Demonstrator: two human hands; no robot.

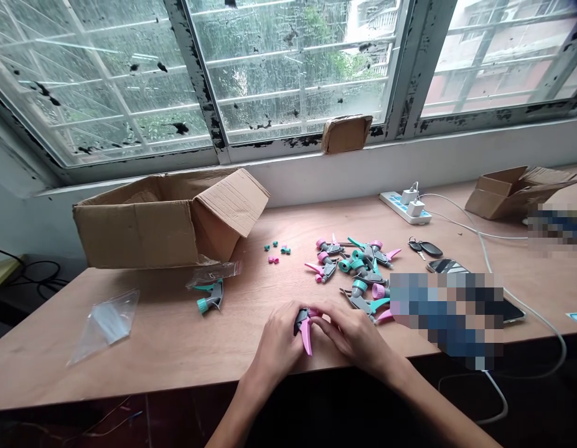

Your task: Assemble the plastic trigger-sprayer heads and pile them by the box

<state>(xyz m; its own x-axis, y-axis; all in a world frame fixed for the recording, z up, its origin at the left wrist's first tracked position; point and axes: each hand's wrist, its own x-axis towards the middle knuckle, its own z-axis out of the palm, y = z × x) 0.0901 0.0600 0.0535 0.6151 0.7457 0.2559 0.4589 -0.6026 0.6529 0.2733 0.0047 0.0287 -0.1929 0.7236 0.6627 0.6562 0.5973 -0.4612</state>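
Left hand (282, 328) and right hand (356, 330) had fingers clamped on one pink sprayer (307, 337); one teal sprayer (216, 296) lay apart, while the heaped sprayers (363, 272) apparently awaited handling.

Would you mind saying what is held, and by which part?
A spray head: left hand on its grey body, right hand on its pink part.

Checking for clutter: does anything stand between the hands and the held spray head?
Nothing visible does: the left hand holds the pink-and-grey spray head, and the right hand is right at it. The spray-head pile lies beyond the right hand, not between.
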